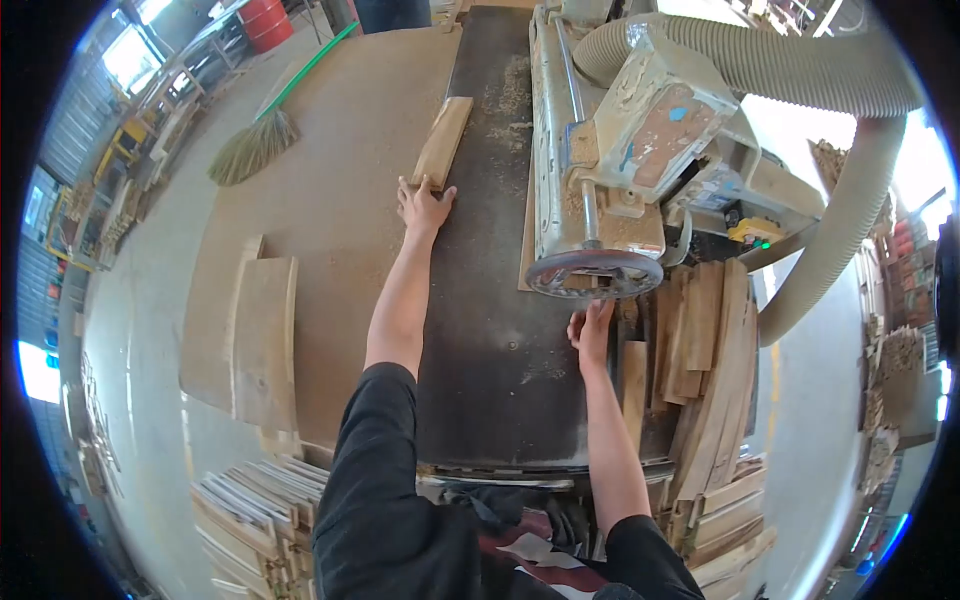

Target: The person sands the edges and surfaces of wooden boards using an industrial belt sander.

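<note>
My left hand [425, 208] reaches forward over the dark machine table, its fingers spread against the near end of a short wooden board [443, 145]. That board lies lengthwise along the left edge of the dark surface [485, 290]. My right hand [592, 328] is just below the handwheel [594, 273] of the machine, at the near end of its fence. The wheel's rim overlaps the fingertips of that hand, and I cannot tell what they hold, if anything. Sawdust [508, 95] is scattered along the dark surface beside the fence [546, 120].
A machine head [660, 120] with a thick ribbed hose [800, 65] stands at the right. Wooden boards [705, 320] are stacked beside it. Curved panels [265, 330] lie on the brown side table [340, 130], with a broom [255, 148] at its far left. More strips [255, 510] are piled lower left.
</note>
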The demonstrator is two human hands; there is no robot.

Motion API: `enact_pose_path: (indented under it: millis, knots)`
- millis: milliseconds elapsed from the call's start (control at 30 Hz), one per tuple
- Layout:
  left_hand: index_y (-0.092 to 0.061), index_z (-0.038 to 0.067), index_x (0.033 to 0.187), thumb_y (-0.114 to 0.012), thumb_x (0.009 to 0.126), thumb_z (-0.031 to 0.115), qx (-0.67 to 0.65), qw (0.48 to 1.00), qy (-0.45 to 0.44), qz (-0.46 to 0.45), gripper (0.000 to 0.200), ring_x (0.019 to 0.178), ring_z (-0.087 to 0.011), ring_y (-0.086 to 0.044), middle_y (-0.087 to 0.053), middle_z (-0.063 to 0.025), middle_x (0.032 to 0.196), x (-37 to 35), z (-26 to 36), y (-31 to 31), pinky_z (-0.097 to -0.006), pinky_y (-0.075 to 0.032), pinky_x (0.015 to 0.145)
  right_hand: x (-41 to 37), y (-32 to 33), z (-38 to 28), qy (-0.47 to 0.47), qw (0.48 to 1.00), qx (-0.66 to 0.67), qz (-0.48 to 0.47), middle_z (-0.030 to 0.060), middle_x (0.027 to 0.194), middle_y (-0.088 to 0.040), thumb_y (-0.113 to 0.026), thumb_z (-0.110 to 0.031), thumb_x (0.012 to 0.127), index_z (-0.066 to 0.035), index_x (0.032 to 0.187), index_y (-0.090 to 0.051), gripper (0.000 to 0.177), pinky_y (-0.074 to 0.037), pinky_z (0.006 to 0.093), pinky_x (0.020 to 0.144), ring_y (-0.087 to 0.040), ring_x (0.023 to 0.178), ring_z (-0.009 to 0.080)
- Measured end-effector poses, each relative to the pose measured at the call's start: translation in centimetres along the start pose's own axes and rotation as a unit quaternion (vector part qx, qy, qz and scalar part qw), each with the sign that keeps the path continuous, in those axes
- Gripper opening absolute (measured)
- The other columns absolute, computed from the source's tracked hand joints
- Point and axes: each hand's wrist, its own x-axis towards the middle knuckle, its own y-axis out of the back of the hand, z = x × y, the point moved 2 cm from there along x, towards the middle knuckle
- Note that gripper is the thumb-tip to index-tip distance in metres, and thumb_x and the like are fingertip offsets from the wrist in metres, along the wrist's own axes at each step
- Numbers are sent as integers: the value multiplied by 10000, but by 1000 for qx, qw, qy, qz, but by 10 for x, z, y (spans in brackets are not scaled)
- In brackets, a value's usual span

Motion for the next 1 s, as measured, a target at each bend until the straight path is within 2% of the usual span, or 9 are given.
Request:
enact_pose_path:
  millis: [100,167,267,300,367,433,533,633,1000]
  knots:
    - [-719,104,1217,-756,853,535,45,996,-67,39,566,1459,-464,-348,-244,-283,1639,-24,-10,3,-584,-374,1129,-38,14,7,15,998,-42,-36,-1,701,-506,-465,-531,1067,-180,1650,-56,794,-312,255,467,-385,514,82]
    - [-760,77,1008,-766,866,458,-125,983,-105,-83,407,1375,-435,-468,-381,-264,1577,-37,-32,-11,-504,-456,1071,-68,22,19,25,996,-58,-62,-12,696,-492,-500,-545,1051,-122,1630,-200,777,-316,247,485,-403,564,65]
    - [-766,93,1031,-802,844,359,-80,987,-103,-97,327,1298,-396,-547,-461,-241,1527,-128,-39,12,-446,-501,1014,-114,41,44,11,995,-74,-63,3,682,-514,-486,-492,1075,-66,1552,-345,655,-281,233,434,-392,499,50]
    - [-766,93,1031,-802,844,359,-73,985,-104,-114,327,1298,-396,-547,-461,-241,1527,-167,-47,19,-446,-501,1014,-130,49,54,26,993,-87,-70,-1,661,-507,-503,-458,1078,-40,1417,-517,539,-290,233,440,-396,506,47]
    - [-777,69,1022,-833,813,266,-95,956,-277,-3,292,1297,-449,-529,-515,-309,1442,-250,-54,38,-491,-450,1073,-165,59,55,-31,990,-112,-77,-12,652,-485,-530,-470,1065,-30,1334,-576,518,-303,239,475,-408,538,51]
    - [-790,82,1029,-839,800,225,-70,945,-317,-35,274,1368,-509,-441,-467,-350,1468,-330,-56,57,-537,-380,1133,-202,63,64,-56,985,-147,-75,-29,616,-452,-546,-477,1054,0,1094,-685,499,-319,246,512,-423,555,62]
    - [-813,100,930,-812,854,227,-156,909,-348,-170,148,1440,-557,-335,-370,-368,1544,-424,-61,45,-555,-297,1185,-244,85,82,-170,958,-205,-103,-35,607,-468,-524,-491,1057,3,999,-708,531,-329,259,516,-446,569,67]
    - [-819,146,972,-830,773,224,-190,885,-388,-173,214,1436,-522,-370,-429,-343,1517,-476,-42,31,-527,-357,1137,-270,99,85,-212,957,-184,-74,-29,597,-492,-521,-504,1055,3,909,-707,559,-337,267,509,-456,544,78]
    - [-798,102,858,-773,841,236,-181,856,-459,-157,137,1374,-461,-483,-596,-314,1356,-473,32,-19,-520,-399,1058,-227,92,77,-236,967,24,96,-54,548,-413,-495,-530,1058,-111,800,-595,502,-241,242,386,-343,404,65]
